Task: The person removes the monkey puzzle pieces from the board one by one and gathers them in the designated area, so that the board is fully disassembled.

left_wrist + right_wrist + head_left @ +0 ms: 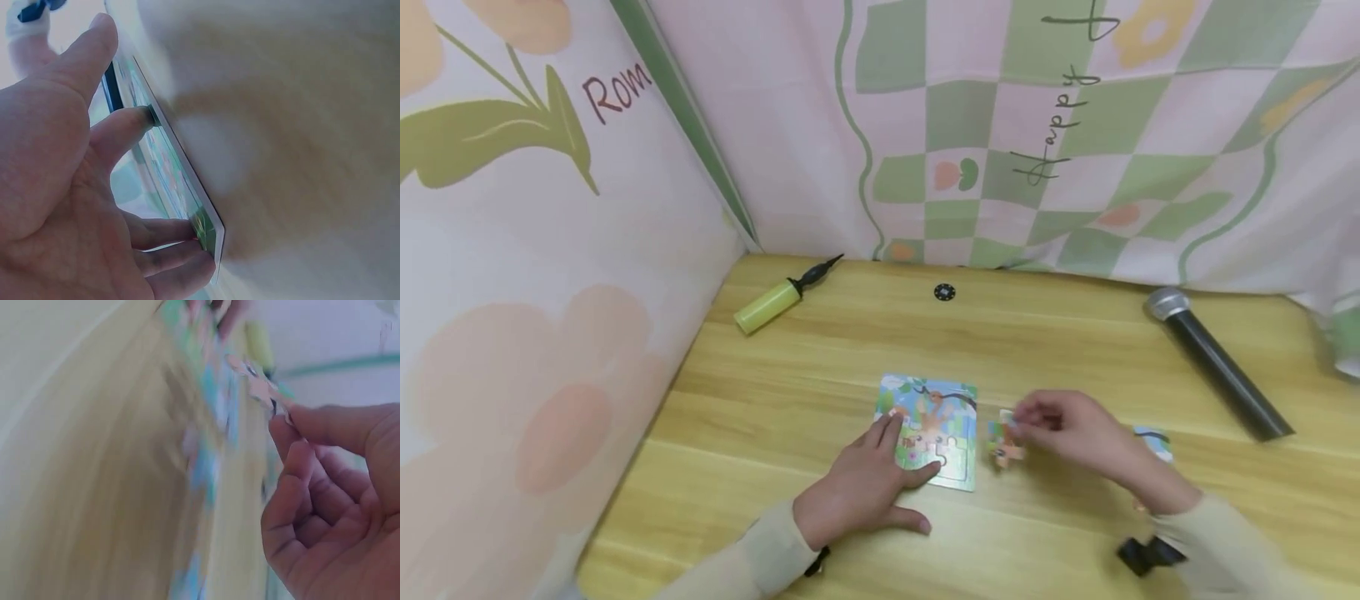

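Both hands point(857, 487) point(1067, 429) only overhead

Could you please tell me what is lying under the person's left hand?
The left hand rests on a puzzle board, fingers flat on its pieces. The part beneath the fingers is covered.

microphone point(1221, 367) blocks right; pump point(778, 298) far left.

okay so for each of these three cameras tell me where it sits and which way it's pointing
Head: worn on the head, looking forward and down at the wooden table; both hands and sleeves show.
Left wrist: at the left hand, looking along its fingers resting on the puzzle board.
Right wrist: at the right hand, blurred, looking at the puzzle piece it pinches.
Shared: head and left wrist views both show the board.
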`<state>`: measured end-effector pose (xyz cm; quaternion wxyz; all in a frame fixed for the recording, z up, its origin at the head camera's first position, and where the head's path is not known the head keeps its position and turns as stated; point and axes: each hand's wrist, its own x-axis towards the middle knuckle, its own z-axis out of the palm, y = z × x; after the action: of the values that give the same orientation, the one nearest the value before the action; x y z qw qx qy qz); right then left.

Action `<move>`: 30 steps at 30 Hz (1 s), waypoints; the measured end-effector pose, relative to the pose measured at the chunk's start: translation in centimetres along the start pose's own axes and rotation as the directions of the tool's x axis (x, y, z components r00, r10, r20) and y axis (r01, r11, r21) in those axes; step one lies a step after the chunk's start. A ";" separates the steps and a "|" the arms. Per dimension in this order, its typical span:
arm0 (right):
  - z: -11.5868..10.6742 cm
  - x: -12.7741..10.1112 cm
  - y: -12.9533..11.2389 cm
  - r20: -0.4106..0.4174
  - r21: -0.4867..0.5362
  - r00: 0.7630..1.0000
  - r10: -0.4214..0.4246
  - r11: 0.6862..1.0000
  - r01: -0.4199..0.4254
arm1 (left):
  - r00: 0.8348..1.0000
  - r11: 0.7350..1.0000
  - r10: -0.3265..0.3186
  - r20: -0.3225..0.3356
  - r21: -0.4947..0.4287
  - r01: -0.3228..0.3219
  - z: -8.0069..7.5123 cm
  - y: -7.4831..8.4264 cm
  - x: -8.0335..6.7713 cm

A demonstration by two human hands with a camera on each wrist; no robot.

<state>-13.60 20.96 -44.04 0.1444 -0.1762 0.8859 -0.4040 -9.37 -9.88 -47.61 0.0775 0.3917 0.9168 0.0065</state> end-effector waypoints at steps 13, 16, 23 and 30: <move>-3.7 -8.1 6.2 0.051 -0.033 0.978 0.202 0.979 -0.200 | 1.000 1.000 -0.014 0.010 -0.016 0.014 0.0 0.3 -0.1; -3.1 -8.4 6.4 -0.016 -0.125 0.975 0.223 0.967 -0.223 | 1.000 0.999 -0.015 0.016 -0.028 0.015 0.1 0.4 0.0; -2.9 -8.6 6.1 -0.069 -0.215 0.973 0.222 0.949 -0.232 | 0.999 0.999 -0.027 0.037 -0.046 0.028 -0.1 0.6 0.0; -2.7 -8.9 6.6 -0.095 -0.248 0.971 0.219 0.940 -0.236 | 1.000 1.000 0.002 -0.012 -0.022 -0.002 0.1 0.6 0.1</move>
<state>-8.00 30.62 -46.40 0.1369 -0.0765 0.9495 -0.2717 -9.03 -9.41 -47.70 0.0766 0.3919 0.9166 0.0191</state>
